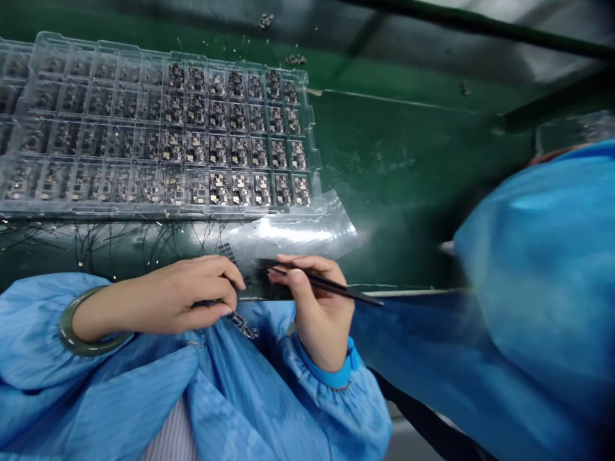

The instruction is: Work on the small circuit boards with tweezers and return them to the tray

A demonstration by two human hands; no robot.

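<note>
Black, component-studded circuit board [244, 325] was pinched in left hand [192, 294]; right hand [321, 314] gripped slim dark tweezers [343, 289]. Clear pocketed plastic tray [314, 150] sat far left, green counter [394, 173].

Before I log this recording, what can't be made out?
In the head view:
Circuit board: partly hidden by the left hand.
Tweezers in the right hand: tips blurred.
Clear trays: cut off by left edge.
Boards in trays: markings too small.
Neighbouring person: cut off by right edge.
</note>
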